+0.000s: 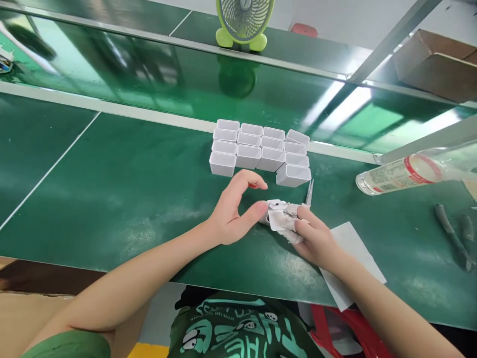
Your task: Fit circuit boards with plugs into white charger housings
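My right hand (316, 236) has white coverings on some fingers and is closed on a small white piece (276, 219) with a dark spot on its upper face. The fingers hide part of this piece, so its full shape does not show. Close to its left side is the thumb of my left hand (238, 209), whose fingers are apart and curved, holding nothing. I cannot tell whether that thumb touches the piece. Just beyond both hands, several white open-topped boxes (248, 156) stand in rows. Metal tweezers (309, 193) lie behind my right fingers.
The green tabletop (93, 199) reaches a raised ledge at the back. A white paper sheet (352, 253) lies beneath my right forearm. To the right are a clear bottle (398, 176) and dark-handled pliers (450, 236). A green fan (244, 22) and cardboard box (436, 64) sit on the shelf.
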Available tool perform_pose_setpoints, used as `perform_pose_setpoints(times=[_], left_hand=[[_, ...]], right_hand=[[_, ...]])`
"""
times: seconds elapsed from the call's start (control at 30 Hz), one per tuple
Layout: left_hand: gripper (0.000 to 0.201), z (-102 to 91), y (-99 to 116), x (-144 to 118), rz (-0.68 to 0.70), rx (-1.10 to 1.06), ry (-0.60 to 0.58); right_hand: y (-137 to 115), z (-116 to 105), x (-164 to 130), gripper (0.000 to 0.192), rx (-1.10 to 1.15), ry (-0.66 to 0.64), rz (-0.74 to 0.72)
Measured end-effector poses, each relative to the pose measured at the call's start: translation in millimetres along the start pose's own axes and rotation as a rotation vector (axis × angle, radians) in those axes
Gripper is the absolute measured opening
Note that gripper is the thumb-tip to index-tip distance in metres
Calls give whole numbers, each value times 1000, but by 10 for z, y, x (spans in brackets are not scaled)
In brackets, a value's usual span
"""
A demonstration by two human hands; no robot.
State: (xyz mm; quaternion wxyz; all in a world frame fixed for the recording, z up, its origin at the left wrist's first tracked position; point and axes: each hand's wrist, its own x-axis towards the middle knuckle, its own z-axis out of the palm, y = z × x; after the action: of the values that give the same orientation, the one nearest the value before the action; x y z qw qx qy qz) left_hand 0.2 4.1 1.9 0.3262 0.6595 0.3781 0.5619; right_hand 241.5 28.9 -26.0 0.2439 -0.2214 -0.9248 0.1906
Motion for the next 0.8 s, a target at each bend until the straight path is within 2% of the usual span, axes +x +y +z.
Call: perform_pose_setpoints(times=[0.07,0.13,0.2,0.27,0.37,0.43,0.5,0.63,0.73,0.8], left_hand=[[36,5,19,9,9,92,-133],[58,21,34,10,-2,180,-265],[73,35,37,5,-7,228,-327],[73,39,27,-3,37,211,-294],[52,27,-6,-14,123,99,-127],[39,21,-34,-24,125,36,-28],[34,20,-62,-37,92,-2,29],[32,14,-84,-53,50,-39,77],[32,5,-67,-54,61,-36,66],[32,3,-54,-52,78,-27,50]], right_hand=[[11,8,8,21,-36,22,-31],[8,-3,11,21,-55,32,-45],[-2,-22,13,21,-63,31,-41],[-21,-46,14,20,-58,31,-36],[-61,-75,15,17,-22,127,-11],[-74,-69,21,16,3,196,29],[-59,-40,33,17,11,163,48],[2,0,49,22,-21,45,-2],[-11,-29,27,23,-5,59,6],[-50,-54,1,16,60,68,80]])
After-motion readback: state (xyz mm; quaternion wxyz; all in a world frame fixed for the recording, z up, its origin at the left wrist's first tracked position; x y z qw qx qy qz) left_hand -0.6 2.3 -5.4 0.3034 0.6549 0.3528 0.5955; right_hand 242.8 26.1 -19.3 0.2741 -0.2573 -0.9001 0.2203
